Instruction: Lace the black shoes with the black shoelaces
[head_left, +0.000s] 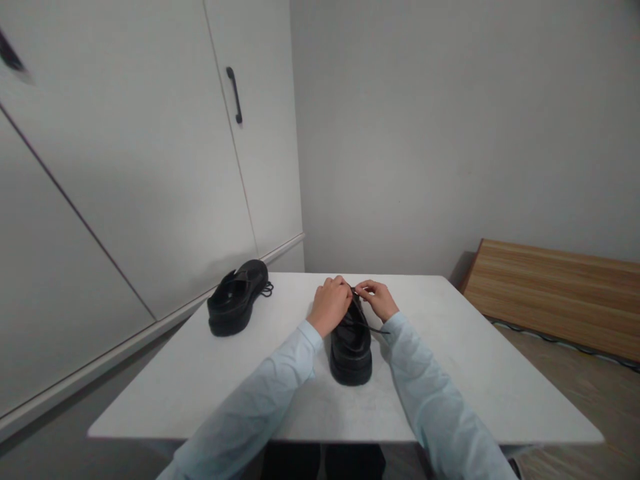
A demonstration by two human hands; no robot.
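A pale grey wall (450,133) filled the back and right; a white cabinet (140,167) rose along the left side, two dark handles (234,95) showing on its doors; in front of both stood a white table (460,393), wide at the near edge; a wood-grained board (560,290) leaned or lay low at the right, well apart from the table's work area. Two light blue sleeves (270,390) reached in over the near edge; between the forearms, near the middle of the tabletop, sat a black lace-up shoe (351,370), upright on its sole, heel toward the person; a second black shoe (233,313) sat on the table's left side, also upright, its toe angled away to the right. The left hand (330,307) lay over the left side of the nearer shoe's front, fingers curled down at the lacing; what they gripped, if anything, could not be told; the right hand (379,300) was just beside it, thumb and forefinger pinched together on the black lace (370,327), a loose length of which ran out toward the right cuff; smallest of all, a looped lace (269,289) hung by the farther shoe's right side.
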